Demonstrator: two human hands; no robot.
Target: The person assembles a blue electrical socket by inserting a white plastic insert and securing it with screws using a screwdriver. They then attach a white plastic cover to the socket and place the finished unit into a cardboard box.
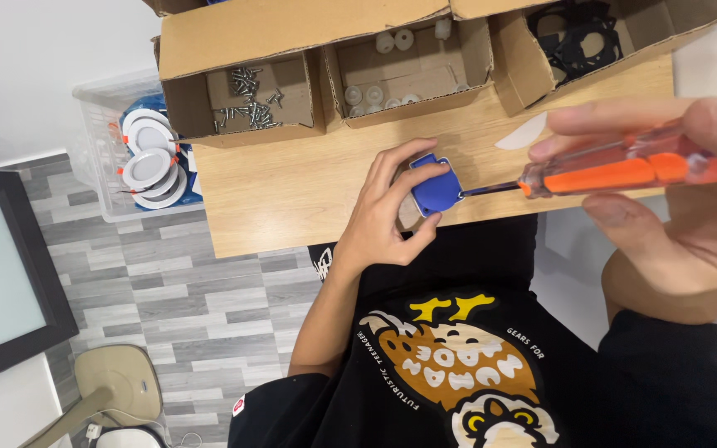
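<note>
Left hand (383, 217) gripping a small blue square part (436, 184) at the wooden worktop (292, 187) edge, right hand (690, 199) clasping an orange-handled screwdriver (616, 172), its tip touching the part, box of screws (246, 98) behind

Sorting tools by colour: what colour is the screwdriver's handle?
The screwdriver handle is orange and clear plastic, seen in the head view.

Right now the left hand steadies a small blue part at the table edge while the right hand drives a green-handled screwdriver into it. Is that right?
Not quite. The head view shows the screwdriver has an orange and clear handle, not green. The rest holds: the left hand steadies the small blue part at the table edge, and the right hand holds the tool, tip against the part.
</note>
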